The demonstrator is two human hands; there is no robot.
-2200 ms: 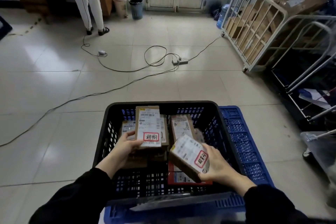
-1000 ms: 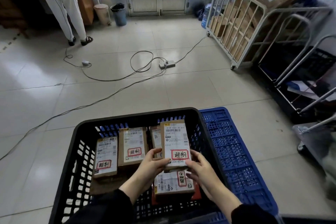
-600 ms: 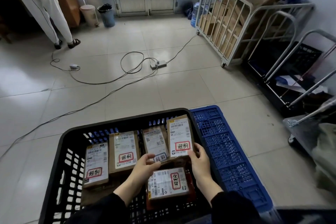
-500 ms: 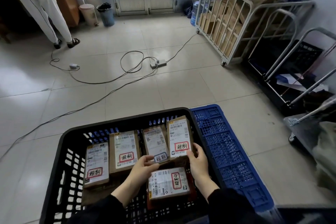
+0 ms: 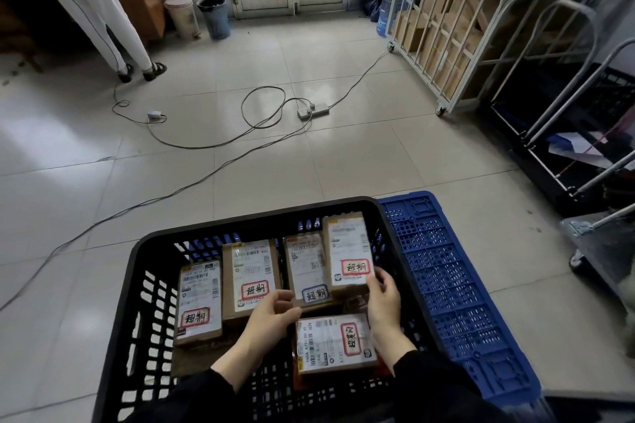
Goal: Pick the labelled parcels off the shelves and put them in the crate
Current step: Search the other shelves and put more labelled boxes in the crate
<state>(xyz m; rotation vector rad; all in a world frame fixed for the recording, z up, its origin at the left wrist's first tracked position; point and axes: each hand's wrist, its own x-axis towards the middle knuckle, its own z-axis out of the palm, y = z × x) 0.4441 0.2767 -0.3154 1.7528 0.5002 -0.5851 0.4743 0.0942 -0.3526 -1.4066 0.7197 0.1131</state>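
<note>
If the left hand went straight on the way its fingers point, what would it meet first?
Probably the blue-stamped parcel, whose near edge lies just beyond the left hand inside the black crate; whether they already touch is unclear.

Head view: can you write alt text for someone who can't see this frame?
Two hands reach into a black crate of five labelled parcels: the left hand pinches the blue-stamped parcel by its lower edge, the right hand holds the rightmost parcel by a corner. The crate sits on a blue pallet on a tiled floor strewn with cables.
</note>
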